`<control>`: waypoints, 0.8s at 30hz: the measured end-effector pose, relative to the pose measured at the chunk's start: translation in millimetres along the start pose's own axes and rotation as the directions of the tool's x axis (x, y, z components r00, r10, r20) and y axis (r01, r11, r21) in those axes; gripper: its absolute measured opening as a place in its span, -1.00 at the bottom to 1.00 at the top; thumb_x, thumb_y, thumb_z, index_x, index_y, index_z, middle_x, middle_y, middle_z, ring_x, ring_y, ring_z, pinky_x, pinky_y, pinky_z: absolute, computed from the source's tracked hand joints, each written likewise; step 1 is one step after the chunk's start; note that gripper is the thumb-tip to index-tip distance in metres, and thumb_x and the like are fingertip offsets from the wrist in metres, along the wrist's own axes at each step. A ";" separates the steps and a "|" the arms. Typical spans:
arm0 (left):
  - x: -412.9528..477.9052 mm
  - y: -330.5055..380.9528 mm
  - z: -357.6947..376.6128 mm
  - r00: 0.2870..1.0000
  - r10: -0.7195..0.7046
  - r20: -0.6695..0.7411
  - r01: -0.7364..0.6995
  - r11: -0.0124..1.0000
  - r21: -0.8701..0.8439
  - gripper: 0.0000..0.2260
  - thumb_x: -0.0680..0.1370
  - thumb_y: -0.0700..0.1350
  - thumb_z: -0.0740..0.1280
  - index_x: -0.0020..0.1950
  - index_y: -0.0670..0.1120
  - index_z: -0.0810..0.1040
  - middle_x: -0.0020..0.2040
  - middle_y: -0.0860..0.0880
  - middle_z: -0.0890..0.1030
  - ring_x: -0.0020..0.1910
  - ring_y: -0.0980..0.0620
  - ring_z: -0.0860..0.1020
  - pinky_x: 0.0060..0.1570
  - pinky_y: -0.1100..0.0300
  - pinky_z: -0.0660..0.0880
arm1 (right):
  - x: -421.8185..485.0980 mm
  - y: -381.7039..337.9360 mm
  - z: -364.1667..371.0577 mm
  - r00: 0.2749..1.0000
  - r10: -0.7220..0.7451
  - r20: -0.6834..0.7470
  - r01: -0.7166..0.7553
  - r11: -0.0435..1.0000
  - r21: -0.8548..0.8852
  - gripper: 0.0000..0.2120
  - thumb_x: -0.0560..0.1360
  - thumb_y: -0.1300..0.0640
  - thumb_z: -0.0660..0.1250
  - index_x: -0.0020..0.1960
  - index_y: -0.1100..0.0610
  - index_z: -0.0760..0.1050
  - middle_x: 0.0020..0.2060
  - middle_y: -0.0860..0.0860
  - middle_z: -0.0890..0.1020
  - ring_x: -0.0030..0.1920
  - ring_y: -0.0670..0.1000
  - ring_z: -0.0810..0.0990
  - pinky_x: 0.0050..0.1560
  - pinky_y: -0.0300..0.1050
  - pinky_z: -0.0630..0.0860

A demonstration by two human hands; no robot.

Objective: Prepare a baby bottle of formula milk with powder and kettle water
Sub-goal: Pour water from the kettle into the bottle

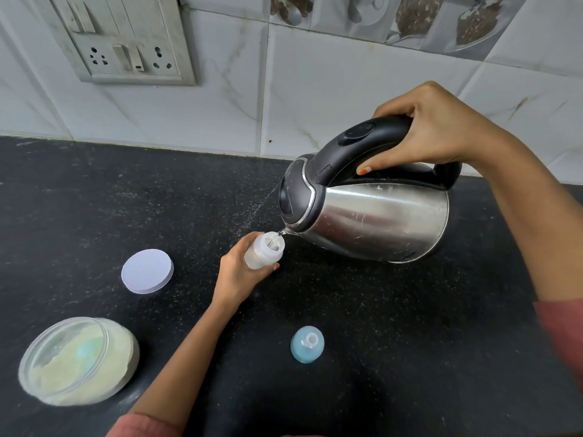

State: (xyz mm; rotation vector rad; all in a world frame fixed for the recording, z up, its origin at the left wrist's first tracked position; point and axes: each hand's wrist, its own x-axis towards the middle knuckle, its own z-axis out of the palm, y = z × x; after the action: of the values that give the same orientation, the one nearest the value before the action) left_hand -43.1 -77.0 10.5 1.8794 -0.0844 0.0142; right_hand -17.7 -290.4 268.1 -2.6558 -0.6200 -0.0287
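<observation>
My left hand (235, 275) grips a small clear baby bottle (264, 251) standing on the black counter, its mouth uncovered. My right hand (432, 134) holds the black handle of a steel kettle (372, 216), tilted with its spout just over the bottle's mouth; a thin stream of water runs in. The bottle's blue teat cap (307, 343) stands on the counter nearer to me. At the near left sits a clear jar of pale powder (79, 361), uncovered, with something bluish buried in it. Its white lid (147, 271) lies flat behind the jar.
The black speckled counter (378, 326) meets a white tiled wall (220, 105) at the back. A switch and socket panel (126, 39) is on the wall at upper left. Pale speckles lie on the counter left of the kettle.
</observation>
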 end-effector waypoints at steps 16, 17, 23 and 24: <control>-1.4 2.1 1.1 1.000 -0.016 0.015 0.016 1.000 0.002 -0.50 0.30 -0.22 0.53 0.17 0.02 0.45 0.06 0.15 0.50 0.07 0.17 0.43 -0.12 0.64 0.29 | -1.7 -0.4 -3.4 0.999 -0.045 -0.016 0.045 0.998 -0.033 -0.64 0.18 -0.01 0.51 -0.17 0.22 0.59 -0.31 0.19 0.62 -0.23 0.20 0.57 -0.20 0.03 0.48; -1.3 2.3 1.1 1.000 -0.015 0.014 0.015 1.000 0.004 -0.49 0.30 -0.22 0.53 0.17 0.01 0.45 0.06 0.15 0.50 0.07 0.17 0.43 -0.11 0.64 0.29 | -1.6 -0.4 -3.4 0.999 -0.048 -0.014 0.048 0.998 -0.034 -0.63 0.18 -0.02 0.51 -0.17 0.23 0.59 -0.31 0.20 0.62 -0.23 0.20 0.57 -0.20 0.04 0.48; -0.8 4.1 1.6 1.000 -0.007 0.008 0.007 1.000 -0.003 -0.50 0.30 -0.23 0.53 0.15 0.04 0.44 0.06 0.14 0.51 0.07 0.17 0.43 -0.11 0.64 0.29 | -1.9 -1.6 -4.6 0.999 -0.037 0.001 0.037 0.999 -0.033 -0.66 0.18 -0.02 0.51 -0.18 0.19 0.59 -0.32 0.16 0.63 -0.24 0.17 0.58 -0.20 0.04 0.49; -0.7 4.4 1.6 1.000 -0.005 0.010 0.005 1.000 -0.004 -0.50 0.30 -0.23 0.53 0.14 0.06 0.43 0.06 0.15 0.51 0.07 0.17 0.43 -0.11 0.65 0.29 | -2.1 -1.9 -4.8 0.999 -0.032 0.005 0.032 0.999 -0.034 -0.67 0.18 -0.02 0.51 -0.18 0.17 0.59 -0.32 0.14 0.63 -0.25 0.14 0.58 -0.20 0.04 0.50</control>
State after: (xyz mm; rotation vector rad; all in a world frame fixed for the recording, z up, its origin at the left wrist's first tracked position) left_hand -44.2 -79.9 14.2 1.8755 -0.0864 0.0017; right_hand -20.0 -291.7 273.1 -2.6791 -0.6697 -0.0423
